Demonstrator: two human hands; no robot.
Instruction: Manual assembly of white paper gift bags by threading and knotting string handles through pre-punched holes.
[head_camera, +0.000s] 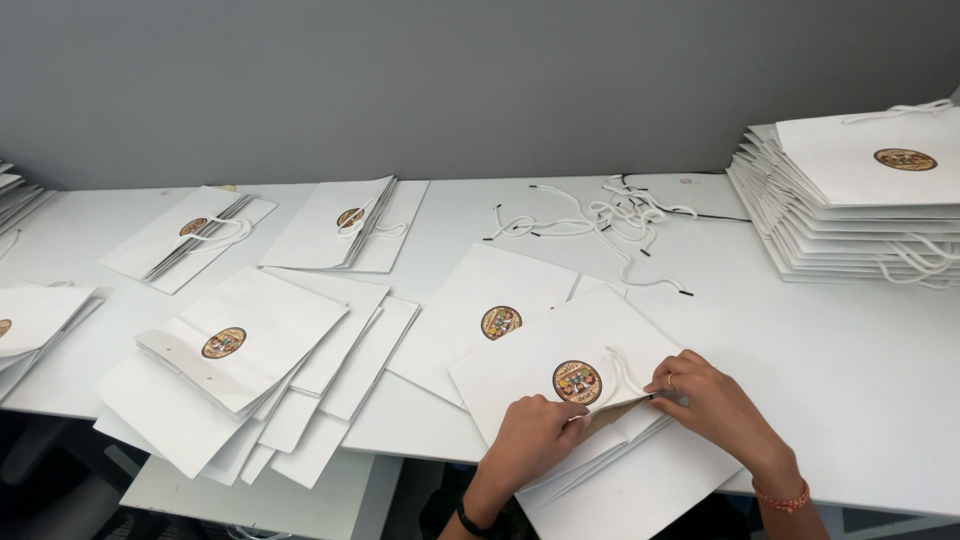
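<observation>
White paper bag (560, 365), flat and bearing a round brown sticker (577, 382), lies on top of a small pile at the near edge of the bench (850, 360), right of centre, with both hands on its near rim. Left hand (530, 438) lies palm down on the bag's near left part, fingers curled loosely and pressing the paper, just below the sticker. Right hand (710, 400) sits at the bag's near right corner, thumb and forefinger pinched narrowly on the rim where a white cord handle (622, 372) loops out; whether they grip the cord or only the paper, I cannot tell.

Toward the left edge of the bench, loose fans of flat bags (240, 370) overhang the near edge, and two smaller bundles (340, 225) lie nearer the far edge. Beyond the hands, a tangle of loose white cords (620, 215) rests mid-bench. At the far right corner stands a tall stack of finished bags (850, 210).
</observation>
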